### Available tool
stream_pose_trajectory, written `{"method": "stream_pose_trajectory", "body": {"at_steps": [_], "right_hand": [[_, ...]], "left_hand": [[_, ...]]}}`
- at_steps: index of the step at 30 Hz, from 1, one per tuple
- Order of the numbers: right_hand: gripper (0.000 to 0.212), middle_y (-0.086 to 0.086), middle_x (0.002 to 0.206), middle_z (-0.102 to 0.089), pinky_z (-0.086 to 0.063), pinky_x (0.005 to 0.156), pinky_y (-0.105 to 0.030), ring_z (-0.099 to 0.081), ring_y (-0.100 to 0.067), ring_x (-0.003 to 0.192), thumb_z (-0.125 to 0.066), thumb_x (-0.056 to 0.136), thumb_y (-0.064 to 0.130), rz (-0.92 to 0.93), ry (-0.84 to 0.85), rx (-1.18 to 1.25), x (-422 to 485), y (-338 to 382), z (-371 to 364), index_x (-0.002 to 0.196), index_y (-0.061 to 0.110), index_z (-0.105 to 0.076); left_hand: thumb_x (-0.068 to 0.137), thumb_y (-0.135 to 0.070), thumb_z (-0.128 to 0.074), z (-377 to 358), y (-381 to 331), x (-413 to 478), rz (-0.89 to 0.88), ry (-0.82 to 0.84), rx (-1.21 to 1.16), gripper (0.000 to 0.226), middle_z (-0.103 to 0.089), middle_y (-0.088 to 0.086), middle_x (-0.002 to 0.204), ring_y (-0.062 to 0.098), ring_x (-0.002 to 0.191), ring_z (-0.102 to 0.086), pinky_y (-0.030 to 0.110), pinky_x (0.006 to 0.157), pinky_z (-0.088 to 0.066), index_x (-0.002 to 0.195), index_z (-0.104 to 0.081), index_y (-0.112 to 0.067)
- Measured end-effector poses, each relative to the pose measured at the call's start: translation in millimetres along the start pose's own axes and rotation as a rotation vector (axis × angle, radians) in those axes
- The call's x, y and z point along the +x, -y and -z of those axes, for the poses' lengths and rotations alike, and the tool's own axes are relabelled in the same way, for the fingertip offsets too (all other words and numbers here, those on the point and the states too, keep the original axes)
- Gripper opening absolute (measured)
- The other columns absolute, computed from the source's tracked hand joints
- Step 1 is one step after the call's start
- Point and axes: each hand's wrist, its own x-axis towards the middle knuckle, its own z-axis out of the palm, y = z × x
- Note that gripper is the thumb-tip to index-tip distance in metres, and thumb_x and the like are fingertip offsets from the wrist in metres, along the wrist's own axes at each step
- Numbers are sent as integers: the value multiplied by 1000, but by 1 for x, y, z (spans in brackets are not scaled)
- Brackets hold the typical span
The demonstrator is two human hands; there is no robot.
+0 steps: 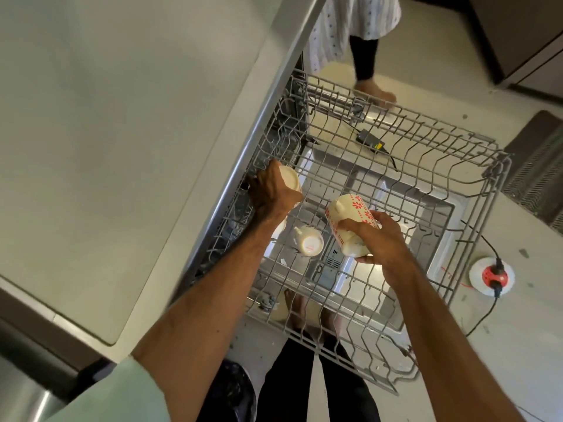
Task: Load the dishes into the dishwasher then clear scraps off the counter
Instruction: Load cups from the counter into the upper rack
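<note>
L hand: left hand [271, 193] is over the back-left part of the rack, close to the counter edge. Fingers curl round a plain cream cup [289, 179], gripping it from above.
R hand: right hand [377, 239] is over the middle of the rack. Fingers and thumb wrap round the patterned mug [350, 214].
Patterned mug: cream w/ red flowers and dots. It is held tilted, above the wires; not possible to tell if it touches them.
Plain cream cup: mostly covered by the L hand, only one round end shows. Cannot tell if it already rests on the rack.
3rd cup: a small cream cup [309, 240] sits bottom-up in the rack, between the two hands, w/ a red mark on its base.
Rack: grey wire upper rack [499, 161], pulled fully out over the open dishwasher door [411, 208], which shows through the wires.
Counter: pale counter [122, 132] fills the left side; its metal edge runs beside the rack.
Wearer: pale green sleeve [122, 394] on the L arm, black trousers [292, 385], bare feet under the rack.
Other person: stands beyond the rack, one dark leg [364, 56] and a bare foot visible.
Floor: black power adapter [370, 141] w/ cable, red-white extension socket [491, 277] right of the rack, ribbed mat [536, 169] at far right.
</note>
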Motion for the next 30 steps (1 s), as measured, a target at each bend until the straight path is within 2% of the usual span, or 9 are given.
{"method": "stream_pose_trajectory", "body": {"at_steps": [5, 10, 15, 19, 24, 27, 30], "right_hand": [[82, -4, 127, -60, -57, 60, -32, -66, -20, 97, -87, 73, 35, -25, 2, -15, 0, -1, -2, 143, 23, -47], [81, -4, 130, -59, -57, 63, -33, -66, -20, 99, -87, 73, 37, -15, -5, -38, 0, -2, -1, 142, 24, -47], [82, -3, 129, -59, -61, 69, -37, -66, -21, 101, -87, 72, 38, -29, -19, -35, 5, -5, -1, 142, 24, -47], [83, -1, 127, -60, -59, 64, -33, -66, -19, 100, -88, 71, 40, -22, -13, -53, 7, -5, -5, 142, 25, -48], [94, -1, 123, -58, -61, 85, -46, -62, -22, 106, -92, 63, 49, 105, -102, -347, 11, 2, -13, 139, 21, -45], [94, -7, 121, -60, -62, 80, -45, -62, -23, 99, -92, 65, 48, 217, -153, -558, 14, 15, -21, 136, 14, -42], [90, -9, 122, -63, -61, 79, -49, -66, -31, 102, -91, 65, 48, 329, -176, -734, 18, 31, -33, 134, 15, -43]], "left_hand": [[68, -40, -91, 2, 0, 0, -46, 48, 71, 96, -49, 16, 143, 38, 132, -43, 51, 98, -49, 144, -36, -21], [64, -39, -93, 9, -1, 5, -98, 57, 30, 97, -57, 13, 138, 34, 126, -53, 48, 100, -49, 144, -41, -18], [62, -35, -95, 11, 6, 6, -106, 66, -43, 95, -54, 10, 140, 31, 128, -51, 49, 101, -48, 141, -44, -21], [64, -28, -94, 4, 10, 4, -173, 55, -16, 91, -51, 10, 141, 32, 130, -49, 44, 99, -46, 139, -42, -22], [68, -25, -91, 1, 5, 0, -168, 61, 32, 93, -45, 11, 146, 33, 132, -45, 49, 98, -48, 143, -37, -23], [68, -27, -92, 2, 6, 0, -170, 80, 44, 97, -41, 13, 148, 34, 134, -43, 51, 99, -49, 146, -34, -22], [68, -27, -92, 3, 9, 1, -193, 87, 38, 97, -41, 13, 149, 34, 135, -41, 50, 98, -49, 146, -35, -21]]}}
